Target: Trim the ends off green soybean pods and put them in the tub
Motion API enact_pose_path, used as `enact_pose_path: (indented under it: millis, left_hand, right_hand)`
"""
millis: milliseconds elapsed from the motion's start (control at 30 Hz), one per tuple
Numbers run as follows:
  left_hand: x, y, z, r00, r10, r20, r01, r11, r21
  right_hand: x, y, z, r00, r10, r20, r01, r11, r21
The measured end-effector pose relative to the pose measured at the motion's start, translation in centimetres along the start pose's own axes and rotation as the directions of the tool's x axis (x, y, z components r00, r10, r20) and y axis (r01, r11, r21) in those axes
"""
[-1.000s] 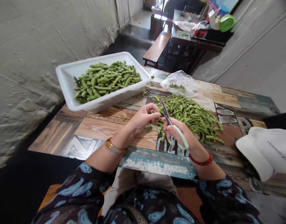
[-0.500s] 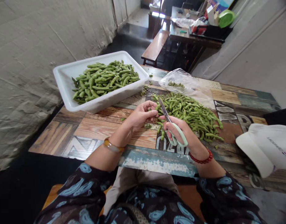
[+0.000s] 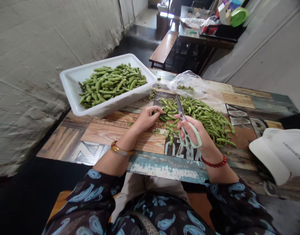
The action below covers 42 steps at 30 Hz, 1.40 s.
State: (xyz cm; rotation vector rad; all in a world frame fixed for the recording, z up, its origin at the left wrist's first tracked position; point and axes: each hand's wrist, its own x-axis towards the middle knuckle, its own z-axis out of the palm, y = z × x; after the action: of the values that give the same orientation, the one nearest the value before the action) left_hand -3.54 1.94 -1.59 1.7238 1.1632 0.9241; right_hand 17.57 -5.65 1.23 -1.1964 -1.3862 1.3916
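from my remote seat i see a dark top (image 3: 164,223) printed with light-blue paisley, its loose sleeves (image 3: 88,195) ending partway down the forearms. behind the left hand (image 3: 148,118) sits a glossy amber bangle (image 3: 120,150); behind the right hand (image 3: 202,128), a red beaded bracelet (image 3: 215,164). the trousers (image 3: 156,183) are pale, and a speckled band (image 3: 145,225) crosses the top's front.

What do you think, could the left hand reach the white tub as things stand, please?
Probably yes: the left hand is close to the white tub with nothing tall standing between, and the scissors in the right hand are clear of that path.
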Motion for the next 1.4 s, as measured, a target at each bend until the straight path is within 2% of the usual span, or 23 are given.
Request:
enact_pose_path:
  millis: [67, 133, 233, 333, 433, 533, 633, 733, 900, 1033, 1200, 1400]
  left_hand:
    - [-0.1, -0.2, 0.2, 0.996, 0.071, 0.049, -0.081, 0.968, 0.238]
    - [-0.2, -0.2, 0.3, 0.991, 0.07, 0.11, -0.108, 0.914, 0.391]
    - [-0.3, -0.1, 0.3, 0.985, 0.045, 0.166, -0.122, 0.863, 0.491]
    - [-0.3, 0.1, 0.3, 0.981, 0.047, 0.19, -0.136, 0.864, 0.485]
    - [-0.1, 0.3, 0.1, 0.986, 0.058, 0.157, -0.104, 0.945, 0.309]
    - [-0.2, 0.7, -0.2, 0.995, 0.006, 0.096, -0.002, 0.999, -0.041]
    - [-0.4, 1.0, -0.4, 0.986, -0.128, 0.109, 0.16, 0.915, -0.37]
    - [-0.6, 1.1, -0.4, 0.965, -0.212, 0.153, 0.261, 0.792, -0.552]
    - [-0.7, 1.5, -0.4, 0.96, -0.228, 0.163, 0.279, 0.701, -0.657]
    - [-0.8, 2.0, -0.4, 0.962, -0.204, 0.181, 0.272, 0.662, -0.698]
    - [-0.8, 1.9, -0.3, 0.955, -0.248, 0.161, 0.284, 0.623, -0.729]
    - [-0.9, 2.0, -0.3, 0.96, -0.226, 0.165, 0.275, 0.652, -0.706]
  right_hand:
    - [0.0, 0.0, 0.0, 1.0, 0.006, 0.003, -0.006, 1.0, -0.019]
    - [0.0, 0.0, -0.1, 1.0, 0.014, 0.006, -0.014, 0.999, -0.037]
    - [0.0, 0.0, -0.1, 1.0, 0.017, 0.011, -0.016, 0.998, -0.061]
    - [0.1, -0.1, 0.0, 1.0, 0.017, 0.004, -0.017, 0.997, -0.078]
    - [0.1, -0.3, 0.1, 1.0, 0.007, -0.002, -0.007, 0.996, -0.085]
    - [0.2, -0.3, 0.1, 1.0, 0.009, 0.008, -0.008, 0.996, -0.083]
    - [0.1, -0.1, 0.0, 0.999, 0.01, 0.033, -0.008, 0.996, -0.084]
    - [0.0, 0.1, 0.0, 0.997, 0.03, 0.075, -0.024, 0.997, -0.08]
    - [-0.1, 0.4, 0.1, 0.995, 0.057, 0.079, -0.052, 0.997, -0.056]
    - [-0.1, 0.4, 0.1, 0.993, 0.056, 0.1, -0.05, 0.996, -0.068]
    - [-0.1, 0.5, 0.1, 0.991, 0.056, 0.12, -0.047, 0.996, -0.075]
    - [-0.1, 0.0, 0.3, 0.985, 0.022, 0.171, 0.002, 0.99, -0.143]
